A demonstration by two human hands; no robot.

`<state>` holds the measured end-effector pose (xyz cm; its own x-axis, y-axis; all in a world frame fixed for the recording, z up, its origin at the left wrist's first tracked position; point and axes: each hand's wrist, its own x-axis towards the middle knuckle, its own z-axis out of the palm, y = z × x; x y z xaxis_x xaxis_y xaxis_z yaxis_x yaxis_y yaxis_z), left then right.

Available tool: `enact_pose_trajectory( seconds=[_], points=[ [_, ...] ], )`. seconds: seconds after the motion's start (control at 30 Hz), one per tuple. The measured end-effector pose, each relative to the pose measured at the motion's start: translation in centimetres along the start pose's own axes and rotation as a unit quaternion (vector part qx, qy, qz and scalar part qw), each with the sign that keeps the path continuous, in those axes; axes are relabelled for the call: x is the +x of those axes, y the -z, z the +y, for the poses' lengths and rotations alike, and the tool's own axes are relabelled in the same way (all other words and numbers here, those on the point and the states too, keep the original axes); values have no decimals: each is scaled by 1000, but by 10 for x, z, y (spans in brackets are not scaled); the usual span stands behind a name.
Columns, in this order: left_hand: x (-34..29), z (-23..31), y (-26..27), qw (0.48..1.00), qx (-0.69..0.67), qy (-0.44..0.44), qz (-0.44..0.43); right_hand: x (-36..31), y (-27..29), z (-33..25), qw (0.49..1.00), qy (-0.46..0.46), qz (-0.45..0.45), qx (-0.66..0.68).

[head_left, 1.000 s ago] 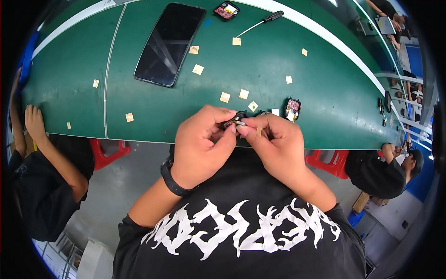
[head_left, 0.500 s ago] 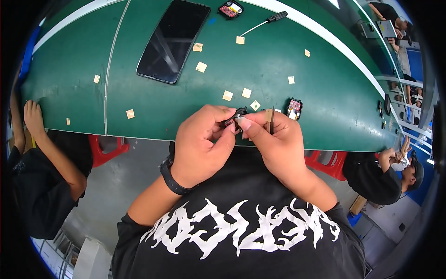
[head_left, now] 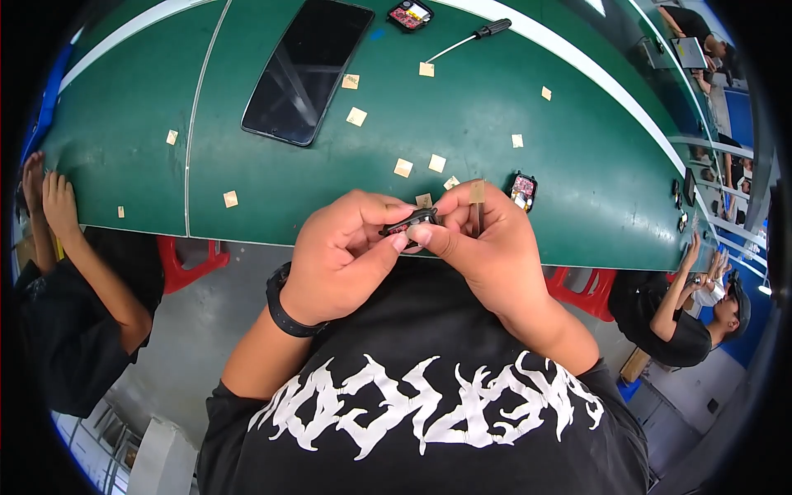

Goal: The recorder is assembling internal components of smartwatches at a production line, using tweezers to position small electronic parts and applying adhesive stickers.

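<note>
Bench (head_left: 511, 165) was green and wide | black phone (head_left: 307, 68) lay flat far up it | left hand (head_left: 346, 256) and right hand (head_left: 487, 247) were both closed on a small black part (head_left: 410, 223), held between them at the near bench edge | screwdriver (head_left: 474, 39) lay far off | tan squares (head_left: 403, 167) were scattered around

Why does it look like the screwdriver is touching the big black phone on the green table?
Apart. The head view shows bare green table between the screwdriver and the black phone.
</note>
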<state>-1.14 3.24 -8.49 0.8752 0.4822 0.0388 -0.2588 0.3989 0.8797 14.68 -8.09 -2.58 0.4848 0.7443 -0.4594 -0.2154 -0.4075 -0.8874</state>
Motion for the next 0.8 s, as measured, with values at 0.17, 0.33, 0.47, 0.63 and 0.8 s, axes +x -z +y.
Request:
enact_pose_trajectory(
  seconds=[0.17,0.33,0.47,0.63,0.8],
  points=[
    [1,4,-4,999,-37,26,-4,0,6,-2,999,-21,-38,-28],
    [5,25,-10,996,84,16,-3,-13,7,-24,994,-79,-56,51],
    [0,51,-20,983,160,72,-53,-26,14,-36,986,-83,-128,66],
    [2,64,-23,972,210,-35,-99,-37,15,-32,976,-6,-164,144],
    [-1,65,-22,947,283,-103,-110,-38,13,-30,972,28,-175,156]
  ],
)
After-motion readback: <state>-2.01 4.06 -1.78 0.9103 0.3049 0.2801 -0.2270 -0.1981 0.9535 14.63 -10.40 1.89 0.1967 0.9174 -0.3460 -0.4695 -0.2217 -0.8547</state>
